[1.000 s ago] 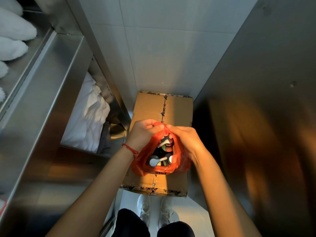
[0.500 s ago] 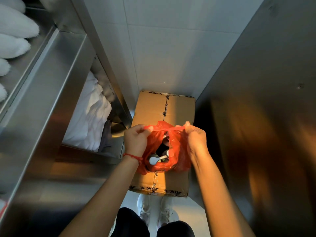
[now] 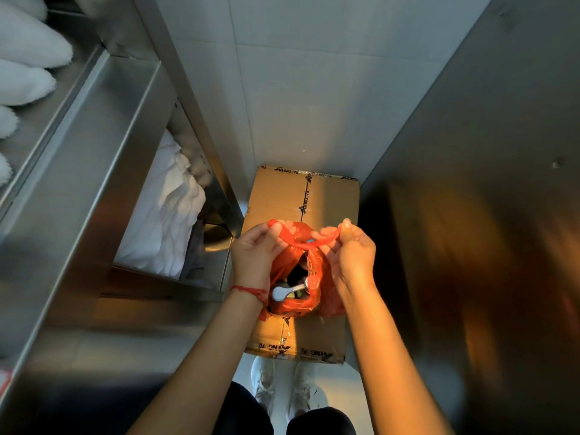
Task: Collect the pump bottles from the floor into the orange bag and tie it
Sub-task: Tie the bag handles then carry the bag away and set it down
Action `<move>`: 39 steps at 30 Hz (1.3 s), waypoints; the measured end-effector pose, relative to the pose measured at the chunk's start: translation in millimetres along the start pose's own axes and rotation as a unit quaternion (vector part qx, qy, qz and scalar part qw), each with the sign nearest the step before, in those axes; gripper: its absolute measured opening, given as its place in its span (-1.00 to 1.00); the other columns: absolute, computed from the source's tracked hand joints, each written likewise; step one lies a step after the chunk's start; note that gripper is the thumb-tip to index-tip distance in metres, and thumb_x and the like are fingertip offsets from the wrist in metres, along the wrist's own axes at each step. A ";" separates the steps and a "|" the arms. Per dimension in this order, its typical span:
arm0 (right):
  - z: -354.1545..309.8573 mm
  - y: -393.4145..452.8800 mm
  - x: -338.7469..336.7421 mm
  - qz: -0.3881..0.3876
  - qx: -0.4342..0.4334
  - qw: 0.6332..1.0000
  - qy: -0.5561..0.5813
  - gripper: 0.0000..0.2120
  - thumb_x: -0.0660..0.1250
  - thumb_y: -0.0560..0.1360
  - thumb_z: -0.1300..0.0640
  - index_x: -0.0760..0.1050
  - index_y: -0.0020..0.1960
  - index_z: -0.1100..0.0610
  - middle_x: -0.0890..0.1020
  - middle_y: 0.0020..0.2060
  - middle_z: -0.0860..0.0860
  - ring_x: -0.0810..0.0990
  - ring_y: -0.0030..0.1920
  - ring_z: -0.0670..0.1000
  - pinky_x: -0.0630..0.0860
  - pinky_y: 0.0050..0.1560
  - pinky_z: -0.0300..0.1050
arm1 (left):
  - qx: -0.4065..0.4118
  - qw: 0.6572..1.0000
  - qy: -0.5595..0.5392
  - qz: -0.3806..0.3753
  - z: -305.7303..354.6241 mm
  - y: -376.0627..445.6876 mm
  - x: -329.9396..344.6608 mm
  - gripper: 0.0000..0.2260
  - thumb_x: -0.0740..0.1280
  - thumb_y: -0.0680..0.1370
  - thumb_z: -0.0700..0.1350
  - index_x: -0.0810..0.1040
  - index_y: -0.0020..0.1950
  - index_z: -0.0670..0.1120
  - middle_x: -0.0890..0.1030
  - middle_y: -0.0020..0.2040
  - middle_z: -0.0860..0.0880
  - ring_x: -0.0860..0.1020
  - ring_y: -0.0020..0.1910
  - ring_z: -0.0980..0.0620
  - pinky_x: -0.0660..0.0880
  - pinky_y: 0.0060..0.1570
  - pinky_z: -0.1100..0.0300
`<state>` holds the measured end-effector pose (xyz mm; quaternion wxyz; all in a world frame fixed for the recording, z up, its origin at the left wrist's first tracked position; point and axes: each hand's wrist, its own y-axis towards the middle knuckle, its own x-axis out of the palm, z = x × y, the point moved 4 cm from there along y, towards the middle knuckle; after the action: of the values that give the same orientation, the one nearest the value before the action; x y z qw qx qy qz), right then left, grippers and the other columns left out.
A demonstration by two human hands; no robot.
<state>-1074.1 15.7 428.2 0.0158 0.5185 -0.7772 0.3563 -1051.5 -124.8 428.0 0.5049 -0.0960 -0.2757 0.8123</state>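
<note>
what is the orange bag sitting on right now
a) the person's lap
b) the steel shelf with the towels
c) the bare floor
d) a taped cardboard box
d: the orange bag rests on the taped cardboard box, with its handles pinched by the left hand and right hand.

Thin glossy plastic orange bag (image 3: 295,277), matt cardboard box (image 3: 276,196)

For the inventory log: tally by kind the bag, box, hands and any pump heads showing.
Orange bag: 1
Cardboard box: 1
Pump heads plainly showing in the bag's mouth: 1; others hidden
Hands pinching the bag's handles: 2, left hand, right hand
Total: 5
</note>
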 end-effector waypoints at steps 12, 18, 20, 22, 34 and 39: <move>-3.5 22.4 -33.8 0.031 0.102 0.992 -0.064 -0.63 0.01 0.57 0.32 0.20 -0.41 0.15 0.26 -0.72 -0.05 0.20 -0.70 -0.10 0.29 -0.53 -0.27 | -0.164 0.969 -0.185 0.025 -15.1 10.8 -29.2 -0.82 0.17 0.57 -0.25 0.40 0.13 -0.31 0.57 -0.13 -0.18 0.59 -0.11 -0.04 0.61 -0.19 0.16; -2.4 25.3 -36.8 0.047 0.099 0.993 -0.053 -0.62 0.00 0.57 0.33 0.21 -0.41 0.14 0.27 -0.71 -0.05 0.22 -0.70 -0.09 0.32 -0.55 -0.27 | -0.158 0.969 -0.189 0.025 -11.6 11.5 -27.0 -0.89 0.18 0.56 -0.26 0.45 -0.03 -0.29 0.57 -0.12 -0.18 0.58 -0.15 -0.04 0.58 -0.23 0.16; -4.2 24.5 -40.2 0.054 0.079 0.994 -0.054 -0.63 0.04 0.59 0.28 0.25 -0.40 0.15 0.31 -0.70 -0.05 0.27 -0.67 -0.09 0.46 -0.49 -0.24 | -0.136 0.975 -0.177 0.019 -10.8 13.3 -23.9 -0.90 0.20 0.56 -0.25 0.47 -0.03 -0.27 0.58 -0.13 -0.18 0.62 -0.19 -0.03 0.59 -0.28 0.20; -6.4 22.2 -42.0 0.046 0.061 0.996 -0.049 -0.65 0.08 0.60 0.22 0.30 -0.37 0.16 0.35 -0.68 -0.05 0.32 -0.64 -0.08 0.55 -0.30 -0.13 | -0.116 0.978 -0.174 0.006 -9.6 13.8 -20.3 -0.90 0.21 0.55 -0.25 0.48 -0.06 -0.26 0.58 -0.15 -0.18 0.65 -0.26 0.00 0.61 -0.29 0.21; -22.1 24.8 -30.1 -0.082 -0.035 0.969 -0.229 -0.73 0.09 0.58 0.26 0.35 -0.28 0.17 0.39 -0.67 -0.03 0.34 -0.64 -0.11 0.51 -0.42 -0.22 | -0.107 0.984 -0.139 -0.011 -5.8 16.6 -21.6 -0.83 0.21 0.55 -0.23 0.46 0.08 -0.30 0.59 -0.15 -0.17 0.64 -0.19 -0.02 0.61 -0.25 0.22; -18.9 25.5 -33.8 -0.089 -0.030 0.958 -0.272 -0.72 0.10 0.57 0.30 0.33 -0.31 0.17 0.35 -0.69 -0.07 0.28 -0.66 -0.15 0.42 -0.51 -0.27 | -0.159 0.969 -0.190 0.003 -10.5 14.3 -22.8 -0.89 0.17 0.57 -0.26 0.44 -0.08 -0.27 0.61 -0.24 -0.17 0.65 -0.37 0.02 0.60 -0.35 0.23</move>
<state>-1085.8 58.6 415.2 -0.1494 0.6619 -0.7132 0.1756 -1047.2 -145.9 408.7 0.4193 -0.0199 -0.4921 0.7627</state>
